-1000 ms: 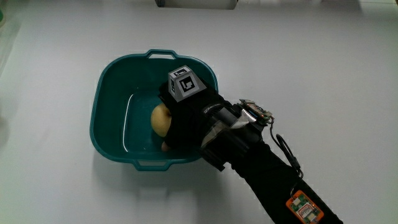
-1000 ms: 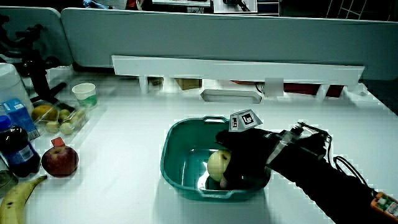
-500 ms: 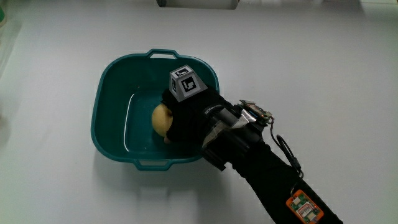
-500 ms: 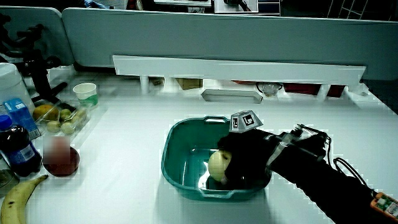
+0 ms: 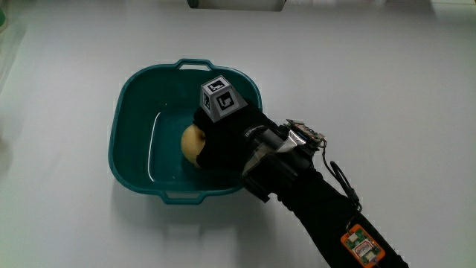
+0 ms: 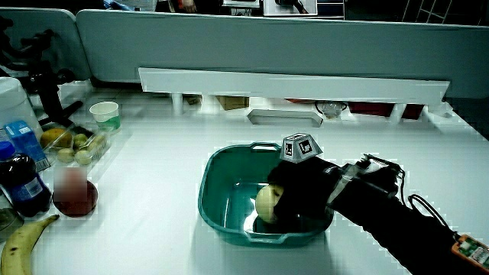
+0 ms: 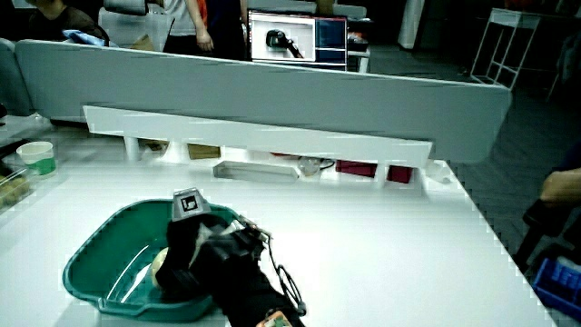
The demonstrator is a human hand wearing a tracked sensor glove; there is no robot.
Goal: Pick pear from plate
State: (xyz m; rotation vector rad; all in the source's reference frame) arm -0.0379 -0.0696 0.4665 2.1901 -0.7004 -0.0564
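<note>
A pale yellow pear (image 5: 191,142) lies inside a teal plastic basin (image 5: 134,104) with handles, which serves as the plate. The gloved hand (image 5: 216,141) reaches into the basin and its fingers are closed around the pear, covering most of it. The patterned cube (image 5: 220,99) rides on the back of the hand. In both side views the pear (image 6: 267,203) (image 7: 162,262) shows low in the basin (image 6: 221,176) (image 7: 100,254), partly hidden by the hand (image 6: 294,191) (image 7: 186,250). The forearm runs from the basin toward the person.
In a side view a banana (image 6: 23,243), a red apple (image 6: 73,198), a dark bottle (image 6: 17,183), a tray of small fruit (image 6: 72,145) and a paper cup (image 6: 105,114) stand together near the table's edge. A low white shelf (image 6: 290,84) runs along the partition.
The hand has closed a little tighter on the pear and barely shifted. The pear stays low in the basin.
</note>
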